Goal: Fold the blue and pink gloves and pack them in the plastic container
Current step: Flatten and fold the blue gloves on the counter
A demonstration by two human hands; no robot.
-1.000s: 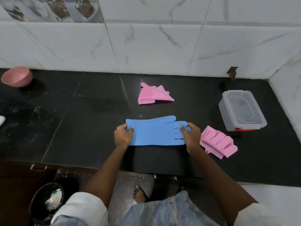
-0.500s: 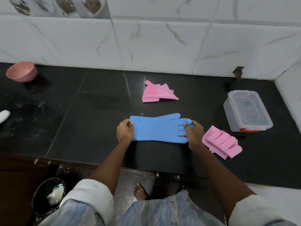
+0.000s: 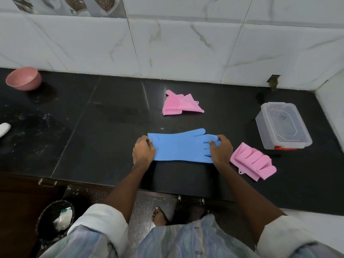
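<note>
A blue glove (image 3: 181, 147) lies flat on the black counter (image 3: 93, 138), cuff to the left and fingers to the right. My left hand (image 3: 143, 151) pinches its cuff edge. My right hand (image 3: 221, 150) grips its fingertips. One folded pink glove (image 3: 254, 161) rests just right of my right hand. Another pink glove (image 3: 179, 105), loosely folded, sits farther back near the middle. The clear plastic container (image 3: 283, 125), lid on and with a red clip at its front, stands at the right.
A pink bowl (image 3: 24, 78) sits at the far left by the marble-tiled wall (image 3: 186, 49). A white object (image 3: 4, 128) pokes in at the left edge. A black bin (image 3: 55, 220) stands on the floor below the counter edge.
Both hands keep the same hold on the blue glove, which stays flat. Only the camera view has shifted slightly.
</note>
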